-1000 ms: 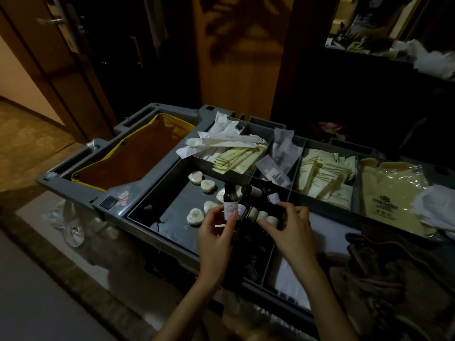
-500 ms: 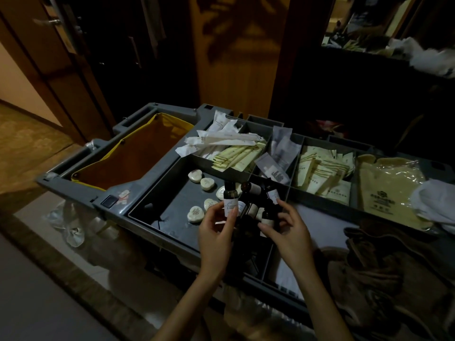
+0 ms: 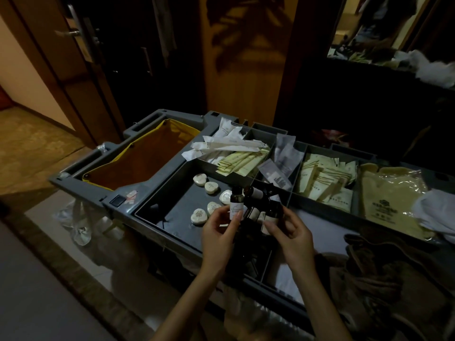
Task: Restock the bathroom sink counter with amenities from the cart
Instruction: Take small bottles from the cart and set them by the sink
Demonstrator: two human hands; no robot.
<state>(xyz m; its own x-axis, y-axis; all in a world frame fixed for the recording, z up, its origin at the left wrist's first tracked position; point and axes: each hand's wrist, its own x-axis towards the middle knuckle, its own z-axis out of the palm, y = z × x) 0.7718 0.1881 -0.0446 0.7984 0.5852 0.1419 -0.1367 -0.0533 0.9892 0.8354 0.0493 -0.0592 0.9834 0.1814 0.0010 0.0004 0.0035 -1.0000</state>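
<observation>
The room is dim, with dark wooden doors behind the grey housekeeping cart [image 3: 147, 190], and the sink counter is nowhere in my view. Both hands work over the cart's open top. The left hand [image 3: 219, 233] has its grip closed round a small dark amenity bottle [image 3: 236, 205], upright, label toward me. The right hand [image 3: 291, 233] pinches a second dark bottle [image 3: 272, 214] between thumb and fingers, just beside the first. More bottles [image 3: 253, 191] lie just beyond both grips, and wrapped round soaps [image 3: 199, 216] sit on the tray floor to the left of the left grip.

I judge the main risk to be the right grip. It is a fingertip hold on a smooth bottle, so a slip would drop it back among the loose ones, or onto the floor if it clears the cart's edge. The two bottles are also close enough to knock together. In this light I can barely read the labels, so I might carry off two of the same kind.

A second ago the right hand was low among the lying bottles, fingers spread over them. Half a second ago it was closing on one. Now that bottle is lifted clear and brought beside the left one. The left hand has kept its bottle upright in the same spot throughout.
</observation>
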